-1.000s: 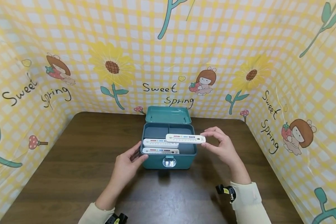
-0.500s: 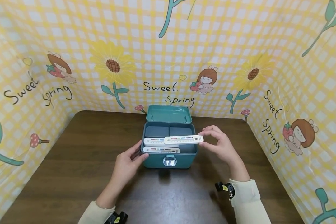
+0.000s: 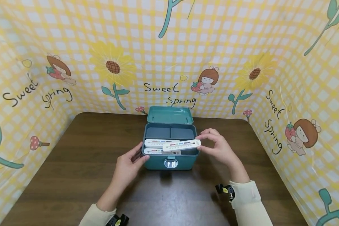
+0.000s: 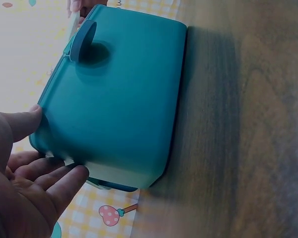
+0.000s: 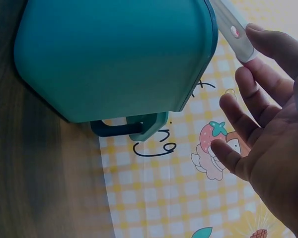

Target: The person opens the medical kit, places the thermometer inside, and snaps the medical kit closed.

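Note:
My right hand pinches one end of a white thermometer, its flat body marked with a scale and coloured labels. This thermometer slants over the front compartment of a teal storage box and overlaps two similar ones lying inside, the rear thermometer and the front thermometer. My left hand grips the box at its front left corner, thumb on the front rim and fingers along the side. In the right wrist view, the end of the held thermometer sits between thumb and index finger; the other fingers are spread.
The box's lid stands open at the back, and a round clasp hangs on the front. A divider splits the rear of the box in two. Brown wooden table lies under it; a yellow checked cloth surrounds the back and sides.
My right hand has brought the held thermometer left and toward the front, lower over the front compartment, and its left end now dips. My left hand has stayed at the box corner.

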Available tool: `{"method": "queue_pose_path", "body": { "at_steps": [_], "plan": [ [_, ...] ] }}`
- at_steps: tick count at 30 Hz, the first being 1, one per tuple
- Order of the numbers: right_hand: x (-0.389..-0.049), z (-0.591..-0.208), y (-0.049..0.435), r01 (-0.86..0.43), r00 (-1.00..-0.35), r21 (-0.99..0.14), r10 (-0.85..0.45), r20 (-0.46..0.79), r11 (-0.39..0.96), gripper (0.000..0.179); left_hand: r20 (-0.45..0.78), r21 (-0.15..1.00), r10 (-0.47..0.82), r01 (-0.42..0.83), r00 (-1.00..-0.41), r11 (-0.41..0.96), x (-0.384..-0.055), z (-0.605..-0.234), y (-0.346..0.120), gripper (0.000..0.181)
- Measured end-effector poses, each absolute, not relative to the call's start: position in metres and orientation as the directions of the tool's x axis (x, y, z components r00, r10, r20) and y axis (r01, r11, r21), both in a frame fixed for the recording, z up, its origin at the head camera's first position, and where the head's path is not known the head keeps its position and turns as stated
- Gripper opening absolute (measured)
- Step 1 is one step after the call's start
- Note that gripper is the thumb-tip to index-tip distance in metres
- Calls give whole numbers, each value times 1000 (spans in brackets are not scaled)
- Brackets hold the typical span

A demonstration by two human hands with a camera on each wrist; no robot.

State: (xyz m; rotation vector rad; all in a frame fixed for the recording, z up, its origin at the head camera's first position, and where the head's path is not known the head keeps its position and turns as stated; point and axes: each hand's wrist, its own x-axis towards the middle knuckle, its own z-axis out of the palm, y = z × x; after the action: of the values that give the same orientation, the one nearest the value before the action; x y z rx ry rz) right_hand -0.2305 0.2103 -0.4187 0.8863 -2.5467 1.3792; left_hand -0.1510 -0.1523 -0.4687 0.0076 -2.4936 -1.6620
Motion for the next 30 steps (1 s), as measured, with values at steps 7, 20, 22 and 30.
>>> {"method": "queue_pose_path", "body": {
  "at_steps": [7,20,22,30],
  "plan": [
    [-229,-421,204,-561,-810,-704,-463,359,435,29,131,915,-84,87,-988,393,-151,-469,-153,66],
    [-224,-422,194,-568,-808,-657,-488,331,495,30,99,915,-87,57,-991,399,-148,-466,-152,67],
    [-224,-422,194,-575,-803,-650,-494,332,497,30,102,915,-84,61,-991,399,-149,-466,-152,68],
    [-224,-420,192,-599,-781,-630,-533,325,494,31,107,916,-87,64,-990,395,-150,-467,-152,66]
  ]
}}
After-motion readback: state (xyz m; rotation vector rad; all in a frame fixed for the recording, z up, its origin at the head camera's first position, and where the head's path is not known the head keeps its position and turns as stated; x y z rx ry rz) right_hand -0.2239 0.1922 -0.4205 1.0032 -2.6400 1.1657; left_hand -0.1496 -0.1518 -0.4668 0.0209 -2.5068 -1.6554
